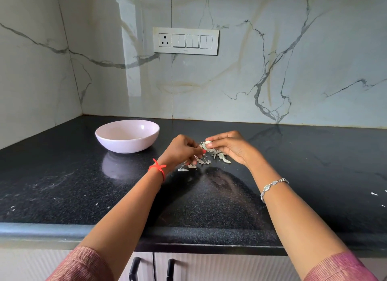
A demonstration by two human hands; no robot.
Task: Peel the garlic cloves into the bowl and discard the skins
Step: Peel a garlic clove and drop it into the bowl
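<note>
Where our black speckled countertop meets the marble-patterned wall, a switch panel sits above, and a pale bowl stands left of our hands, apart from them. Open counter stretches to the right and toward the rounded front edge. Our right hand pinches a garlic clove between thumb and fingertips, just above the counter. Our left hand, fingers curled, pinches the clove's lower side. Loose skins lie scattered beneath both hands.

Both forearms out ahead, wrists turned inward. Left hand and right hand close together, knuckles up, fingers curled, both pinching one clove between the fingertips.
</note>
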